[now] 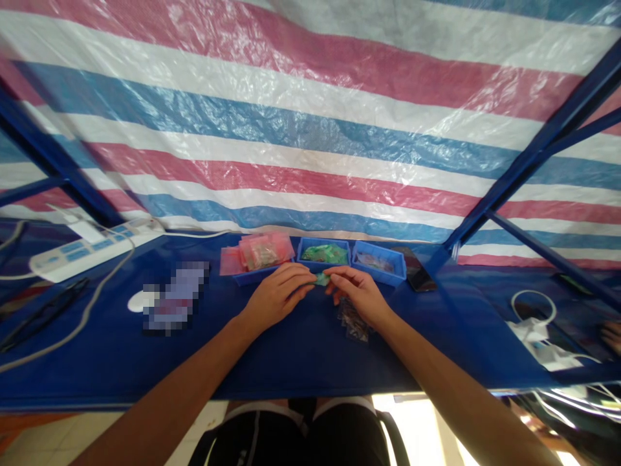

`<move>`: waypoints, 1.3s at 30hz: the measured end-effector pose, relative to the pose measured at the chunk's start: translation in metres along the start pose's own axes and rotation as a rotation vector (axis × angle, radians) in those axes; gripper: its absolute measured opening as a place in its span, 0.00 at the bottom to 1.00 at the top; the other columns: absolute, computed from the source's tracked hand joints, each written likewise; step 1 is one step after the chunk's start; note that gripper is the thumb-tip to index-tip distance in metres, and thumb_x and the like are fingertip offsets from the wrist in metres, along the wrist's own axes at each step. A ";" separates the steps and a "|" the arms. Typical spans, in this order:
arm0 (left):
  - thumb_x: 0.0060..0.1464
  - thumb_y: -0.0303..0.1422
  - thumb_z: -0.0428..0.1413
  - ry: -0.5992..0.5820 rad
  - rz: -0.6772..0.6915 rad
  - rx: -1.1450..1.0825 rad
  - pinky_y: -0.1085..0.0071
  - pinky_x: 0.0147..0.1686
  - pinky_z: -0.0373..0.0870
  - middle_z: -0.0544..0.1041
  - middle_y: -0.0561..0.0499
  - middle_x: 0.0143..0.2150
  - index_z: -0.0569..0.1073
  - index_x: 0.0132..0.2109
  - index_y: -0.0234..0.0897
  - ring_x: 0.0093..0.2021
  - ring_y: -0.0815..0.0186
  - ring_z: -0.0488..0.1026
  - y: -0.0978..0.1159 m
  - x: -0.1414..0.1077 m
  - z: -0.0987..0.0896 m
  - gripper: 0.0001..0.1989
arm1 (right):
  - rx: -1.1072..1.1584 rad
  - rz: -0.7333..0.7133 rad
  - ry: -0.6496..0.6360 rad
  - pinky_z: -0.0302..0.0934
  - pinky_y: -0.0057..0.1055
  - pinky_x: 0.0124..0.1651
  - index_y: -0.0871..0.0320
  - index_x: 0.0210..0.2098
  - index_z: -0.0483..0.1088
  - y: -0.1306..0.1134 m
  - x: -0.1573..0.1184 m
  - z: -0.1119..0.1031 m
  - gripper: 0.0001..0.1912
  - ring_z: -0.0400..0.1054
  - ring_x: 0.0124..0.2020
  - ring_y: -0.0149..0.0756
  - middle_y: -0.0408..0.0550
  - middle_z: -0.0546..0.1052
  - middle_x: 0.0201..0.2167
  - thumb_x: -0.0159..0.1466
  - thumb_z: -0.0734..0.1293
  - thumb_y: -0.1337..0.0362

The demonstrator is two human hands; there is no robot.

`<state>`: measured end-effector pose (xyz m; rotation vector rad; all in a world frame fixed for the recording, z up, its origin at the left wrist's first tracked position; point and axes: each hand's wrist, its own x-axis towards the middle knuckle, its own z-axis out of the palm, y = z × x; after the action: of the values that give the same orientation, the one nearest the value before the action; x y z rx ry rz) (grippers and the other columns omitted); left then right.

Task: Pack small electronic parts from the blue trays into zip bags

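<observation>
Between my two hands, over the blue table, is a small green plastic bag. My left hand pinches its left side with the fingertips, and my right hand has its fingers closed at the right side. Partly under my right hand lies a pile of small clear bags with dark contents. Just beyond my hands stand blue bins: the middle bin holds green bags, and the right bin holds clear bags. Pink bags are heaped over the left bin.
A phone lies right of the bins. On the left are a white power strip, a cable, a white round object and a pixelated item. Blue metal posts and striped sheeting rise behind the table.
</observation>
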<state>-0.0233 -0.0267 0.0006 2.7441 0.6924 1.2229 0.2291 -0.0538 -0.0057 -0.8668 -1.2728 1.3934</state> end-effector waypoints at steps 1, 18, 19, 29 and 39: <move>0.71 0.27 0.59 0.020 -0.013 0.006 0.54 0.62 0.76 0.84 0.44 0.53 0.77 0.61 0.40 0.58 0.57 0.78 -0.001 0.000 -0.001 0.15 | 0.014 0.001 -0.021 0.71 0.33 0.33 0.55 0.49 0.82 0.001 0.000 0.000 0.18 0.77 0.36 0.39 0.50 0.83 0.39 0.68 0.73 0.50; 0.69 0.32 0.63 0.025 -0.040 0.114 0.51 0.63 0.78 0.77 0.37 0.66 0.70 0.71 0.40 0.63 0.53 0.77 0.005 -0.005 -0.003 0.26 | -0.407 -0.226 0.064 0.71 0.39 0.43 0.51 0.43 0.77 -0.003 -0.005 -0.001 0.11 0.77 0.42 0.43 0.51 0.82 0.45 0.72 0.71 0.51; 0.68 0.34 0.64 0.021 -0.022 0.142 0.48 0.63 0.78 0.72 0.34 0.71 0.69 0.72 0.41 0.66 0.49 0.75 0.008 -0.003 -0.003 0.29 | -0.358 -0.189 0.062 0.72 0.39 0.43 0.51 0.43 0.76 -0.003 -0.006 -0.002 0.12 0.78 0.40 0.43 0.50 0.83 0.42 0.72 0.71 0.50; 0.67 0.26 0.62 -0.083 0.142 0.144 0.46 0.70 0.73 0.76 0.43 0.70 0.74 0.68 0.46 0.70 0.52 0.72 0.012 0.000 -0.002 0.25 | -0.044 -0.077 0.037 0.75 0.38 0.36 0.52 0.49 0.72 -0.002 -0.002 0.001 0.24 0.80 0.31 0.40 0.42 0.82 0.31 0.64 0.78 0.44; 0.72 0.26 0.55 0.042 -0.019 0.026 0.58 0.60 0.80 0.84 0.44 0.57 0.78 0.63 0.41 0.55 0.60 0.82 0.000 -0.005 -0.006 0.17 | -0.215 -0.110 -0.032 0.74 0.38 0.39 0.53 0.51 0.81 -0.001 -0.007 -0.004 0.17 0.77 0.32 0.37 0.47 0.84 0.37 0.73 0.69 0.49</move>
<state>-0.0306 -0.0298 0.0017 2.7332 0.7416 1.2803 0.2342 -0.0594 -0.0062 -0.9069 -1.4920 1.2039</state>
